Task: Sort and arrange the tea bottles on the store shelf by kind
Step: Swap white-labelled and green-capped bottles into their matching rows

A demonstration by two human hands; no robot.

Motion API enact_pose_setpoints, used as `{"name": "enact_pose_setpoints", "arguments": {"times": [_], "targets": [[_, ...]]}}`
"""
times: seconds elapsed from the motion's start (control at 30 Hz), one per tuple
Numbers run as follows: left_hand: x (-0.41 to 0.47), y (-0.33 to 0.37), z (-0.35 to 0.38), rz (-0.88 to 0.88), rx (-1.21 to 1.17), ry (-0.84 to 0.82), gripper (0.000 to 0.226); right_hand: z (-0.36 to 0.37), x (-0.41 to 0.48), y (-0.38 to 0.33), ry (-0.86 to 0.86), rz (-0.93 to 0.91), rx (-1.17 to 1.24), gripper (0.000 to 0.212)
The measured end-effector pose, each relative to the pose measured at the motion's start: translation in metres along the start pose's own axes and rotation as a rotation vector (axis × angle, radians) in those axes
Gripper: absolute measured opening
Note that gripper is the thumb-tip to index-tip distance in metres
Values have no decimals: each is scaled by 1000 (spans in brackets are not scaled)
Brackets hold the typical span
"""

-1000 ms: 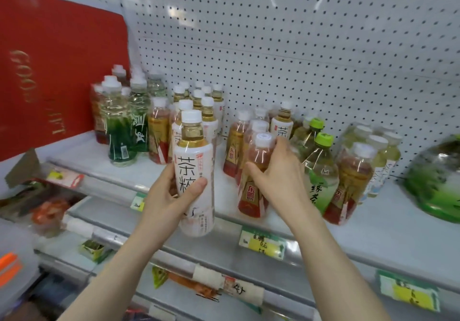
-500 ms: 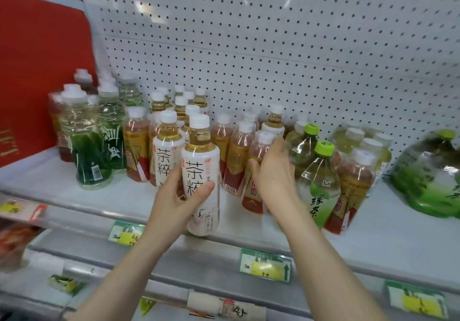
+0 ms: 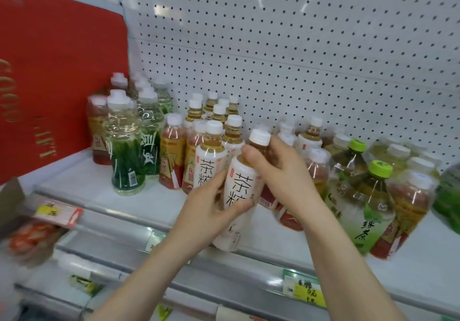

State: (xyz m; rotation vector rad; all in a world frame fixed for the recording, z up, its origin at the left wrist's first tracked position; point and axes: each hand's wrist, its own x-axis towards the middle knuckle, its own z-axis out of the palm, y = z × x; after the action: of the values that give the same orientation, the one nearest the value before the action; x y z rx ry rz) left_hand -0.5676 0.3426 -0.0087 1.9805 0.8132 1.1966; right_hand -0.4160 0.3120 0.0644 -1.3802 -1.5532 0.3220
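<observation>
The left hand grips 1 white-label bottle; the right hand clasps what seems a red-tea bottle. 2 green-capped bottles stand right.

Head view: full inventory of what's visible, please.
white-label tea bottle: one, white, held at the shelf front
matching white-label bottles: several, white, standing behind it
red-label tea bottles: several, amber and red, mixed through the row
green-cap bottles: two, green, right
clear bottles with green leaves: a few, left
shelf: one, white
pegboard: white, behind
red board: one, left
price tags: yellow, shelf edges
left hand: on the held bottle
right hand: fingers on its neck
</observation>
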Motion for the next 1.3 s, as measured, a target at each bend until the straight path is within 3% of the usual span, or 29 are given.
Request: {"name": "enact_pose_setpoints", "arguments": {"times": [0.1, 0.17, 0.27, 0.37, 0.43, 0.53, 0.67, 0.87, 1.1, 1.23, 1.3], "targets": [[7, 4, -27, 186, 178, 298, 39, 3, -1, 9, 1, 54, -48, 20], [28, -1, -47, 140, 212, 474, 40, 5, -1, 11, 13, 77, -113, 24], [71, -10, -64, -95, 338, 371, 53, 4, -1, 10, 41, 90, -105, 24], [98, -13, -63, -139, 365, 155, 52, 3, 1, 11, 47, 93, -92, 25], [107, -13, -64, -160, 373, 121, 52, 2, 1, 13, 48, 101, -68, 28], [105, -14, -67, -161, 339, 187, 48, -1, 2, 16, 44, 104, -24, 29], [80, -19, -67, -130, 114, 426, 47, -1, 5, 23, 30, 37, -84, 29], [57, -5, -84, 70, -14, 656, 46, 21, 15, 26, 41, -5, -69, 26], [31, -13, -121, 76, 4, 629, 41, 57, 40, 21, 136, 6, -121, 21], [18, -27, -137, 55, 15, 565, 40, 72, 44, 22, 197, 47, -229, 43], [13, -32, -145, 56, -7, 542, 40, 71, 37, 17, 332, 44, -327, 52]]}}
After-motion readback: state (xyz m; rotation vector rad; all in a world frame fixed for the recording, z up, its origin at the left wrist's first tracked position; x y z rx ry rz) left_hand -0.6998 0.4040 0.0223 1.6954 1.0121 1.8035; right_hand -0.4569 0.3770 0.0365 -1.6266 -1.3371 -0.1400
